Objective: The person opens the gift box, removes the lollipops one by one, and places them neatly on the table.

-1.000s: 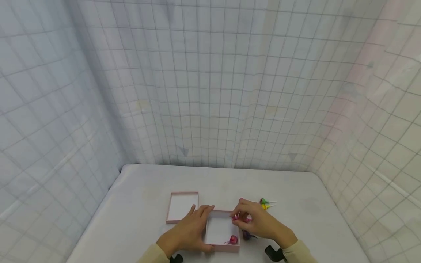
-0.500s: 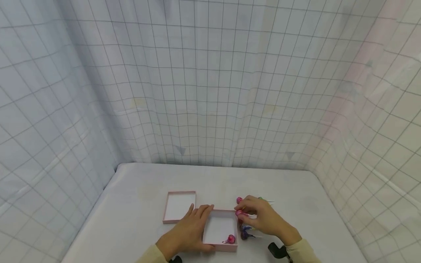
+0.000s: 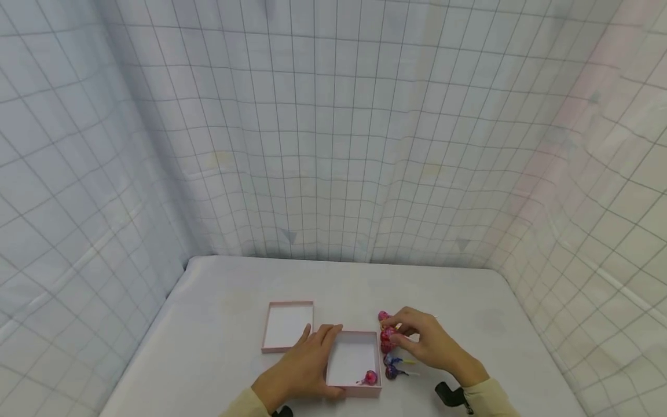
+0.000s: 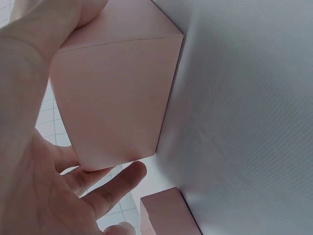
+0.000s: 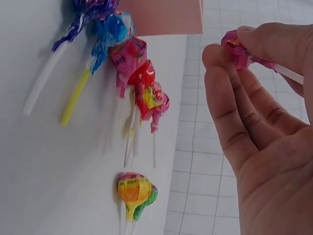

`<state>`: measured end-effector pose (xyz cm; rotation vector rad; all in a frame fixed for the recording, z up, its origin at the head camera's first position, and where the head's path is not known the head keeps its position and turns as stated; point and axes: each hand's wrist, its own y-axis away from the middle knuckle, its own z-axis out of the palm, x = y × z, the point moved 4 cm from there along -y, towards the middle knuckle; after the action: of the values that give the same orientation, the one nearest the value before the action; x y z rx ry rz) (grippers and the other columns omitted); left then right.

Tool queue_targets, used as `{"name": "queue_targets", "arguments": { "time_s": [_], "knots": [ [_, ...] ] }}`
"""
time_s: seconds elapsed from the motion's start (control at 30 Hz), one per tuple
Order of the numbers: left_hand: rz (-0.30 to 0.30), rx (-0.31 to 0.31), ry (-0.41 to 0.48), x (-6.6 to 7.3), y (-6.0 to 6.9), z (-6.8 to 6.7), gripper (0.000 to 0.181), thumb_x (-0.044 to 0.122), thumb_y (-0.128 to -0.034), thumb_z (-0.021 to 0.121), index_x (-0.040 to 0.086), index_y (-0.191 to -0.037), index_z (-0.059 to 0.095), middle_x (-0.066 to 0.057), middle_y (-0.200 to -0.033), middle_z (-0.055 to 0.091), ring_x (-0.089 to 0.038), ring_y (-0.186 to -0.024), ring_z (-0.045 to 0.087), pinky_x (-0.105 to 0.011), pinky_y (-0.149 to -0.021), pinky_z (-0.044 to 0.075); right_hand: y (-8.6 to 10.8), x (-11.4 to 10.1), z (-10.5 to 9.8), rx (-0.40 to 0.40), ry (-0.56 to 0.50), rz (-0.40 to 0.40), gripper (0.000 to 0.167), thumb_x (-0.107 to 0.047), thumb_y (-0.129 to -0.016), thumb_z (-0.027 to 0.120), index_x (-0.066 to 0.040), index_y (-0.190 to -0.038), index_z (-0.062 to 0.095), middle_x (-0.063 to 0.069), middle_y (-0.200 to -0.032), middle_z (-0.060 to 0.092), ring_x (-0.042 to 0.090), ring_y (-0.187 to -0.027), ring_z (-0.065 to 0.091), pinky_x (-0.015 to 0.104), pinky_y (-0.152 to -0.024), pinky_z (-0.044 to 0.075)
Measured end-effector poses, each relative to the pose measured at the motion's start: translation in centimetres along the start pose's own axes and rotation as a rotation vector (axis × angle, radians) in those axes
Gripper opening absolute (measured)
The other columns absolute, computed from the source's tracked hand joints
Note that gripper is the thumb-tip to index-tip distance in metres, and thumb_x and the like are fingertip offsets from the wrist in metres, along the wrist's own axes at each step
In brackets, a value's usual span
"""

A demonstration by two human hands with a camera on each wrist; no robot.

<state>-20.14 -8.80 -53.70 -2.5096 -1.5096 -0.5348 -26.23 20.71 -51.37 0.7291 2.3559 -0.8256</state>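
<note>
My left hand [image 3: 307, 365] holds an open pink box [image 3: 359, 392], its thumb at the near side and fingers at the far left corner. In the left wrist view, thumb and fingers span the outer wall of the box [image 4: 115, 98]. One pink lollipop [image 3: 370, 377] lies inside, at the near right corner. Right of the box, my right hand [image 3: 429, 344] pinches another pink-wrapped lollipop [image 5: 234, 51] by its head between thumb and fingertips, above the table. Its white stick runs back toward the palm.
Beside the box's right wall lie a purple lollipop [image 5: 95, 10], a blue one [image 5: 115, 29], a pink one [image 5: 128, 58] and a red one [image 5: 144, 81]. Farther along are a yellow-orange lollipop [image 5: 134, 188] and a green one [image 5: 152, 196]. A shallow pink lid [image 3: 288, 350] lies back left.
My right hand has moved rightward, away from the box's right edge, with the pink lollipop between its fingers. The left hand stays on the box.
</note>
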Motion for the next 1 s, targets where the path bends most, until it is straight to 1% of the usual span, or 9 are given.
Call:
{"name": "queue_targets", "arguments": {
  "time_s": [0.1,0.17,0.37,0.5,0.6,0.73,0.83,1.0],
  "knots": [
    [-0.005,-0.010,0.003,0.0,0.0,0.1,0.134,0.073,-0.0780,0.101,0.009,-0.178,0.038,-0.013,-0.170,0.056,-0.039,-0.158,0.062,-0.075,-0.140,0.037,0.4,0.3,-0.2,0.009,0.029,0.003,0.031,0.001,-0.105,0.083,-0.012,-0.133,0.083,0.005,-0.121,0.080,0.009,-0.096,0.080,0.027,-0.085,0.072],
    [-0.001,-0.011,-0.003,0.0,0.0,0.1,0.134,0.074,-0.0784,0.100,0.009,-0.178,0.039,-0.013,-0.170,0.057,-0.038,-0.157,0.062,-0.075,-0.140,0.037,0.6,0.6,-0.4,0.012,0.039,0.017,0.029,0.002,-0.104,0.084,-0.012,-0.129,0.084,0.004,-0.120,0.079,0.008,-0.098,0.079,0.027,-0.085,0.072],
    [0.021,-0.001,-0.034,0.0,0.0,0.0,0.133,0.076,-0.0799,0.098,0.007,-0.177,0.039,-0.012,-0.169,0.057,-0.035,-0.157,0.063,-0.075,-0.138,0.040,0.9,1.3,-1.1,0.010,0.050,0.078,0.021,-0.006,-0.103,0.089,-0.014,-0.121,0.083,0.000,-0.118,0.078,0.007,-0.098,0.081,0.026,-0.084,0.072],
    [0.033,0.004,-0.036,0.0,0.0,0.3,0.132,0.077,-0.0809,0.097,0.007,-0.177,0.039,-0.012,-0.168,0.057,-0.034,-0.157,0.063,-0.075,-0.136,0.042,1.4,1.9,-1.6,0.010,0.057,0.103,0.018,-0.008,-0.103,0.089,-0.015,-0.118,0.081,-0.001,-0.114,0.079,0.005,-0.096,0.080,0.025,-0.082,0.071],
    [0.025,0.002,-0.032,0.0,-0.1,0.5,0.132,0.078,-0.0804,0.097,0.008,-0.177,0.039,-0.011,-0.168,0.057,-0.033,-0.157,0.063,-0.076,-0.136,0.042,1.9,2.3,-2.0,0.011,0.078,0.129,0.020,-0.008,-0.103,0.089,-0.014,-0.120,0.079,-0.001,-0.114,0.080,0.002,-0.095,0.078,0.024,-0.081,0.071],
    [0.011,-0.004,-0.035,0.1,-0.1,0.4,0.133,0.079,-0.0801,0.097,0.009,-0.177,0.038,-0.011,-0.169,0.056,-0.034,-0.157,0.063,-0.076,-0.136,0.041,2.4,2.9,-2.5,0.013,0.111,0.173,0.027,-0.008,-0.102,0.090,-0.009,-0.126,0.077,0.005,-0.118,0.082,0.002,-0.097,0.079,0.024,-0.083,0.071],
    [0.006,-0.009,-0.036,0.0,-0.1,0.3,0.133,0.079,-0.0801,0.097,0.009,-0.177,0.038,-0.011,-0.169,0.056,-0.035,-0.157,0.063,-0.076,-0.136,0.041,2.5,3.4,-2.8,0.024,0.141,0.177,0.030,-0.006,-0.101,0.091,-0.008,-0.127,0.077,0.005,-0.119,0.082,0.003,-0.098,0.080,0.025,-0.084,0.072],
    [-0.004,-0.018,-0.025,0.0,-0.1,0.0,0.134,0.077,-0.0800,0.098,0.010,-0.178,0.037,-0.011,-0.171,0.055,-0.034,-0.159,0.062,-0.075,-0.138,0.039,2.7,4.1,-3.3,0.049,0.167,0.148,0.029,-0.002,-0.099,0.091,-0.008,-0.124,0.078,0.003,-0.117,0.081,0.004,-0.098,0.080,0.025,-0.083,0.072]
  ]
}}
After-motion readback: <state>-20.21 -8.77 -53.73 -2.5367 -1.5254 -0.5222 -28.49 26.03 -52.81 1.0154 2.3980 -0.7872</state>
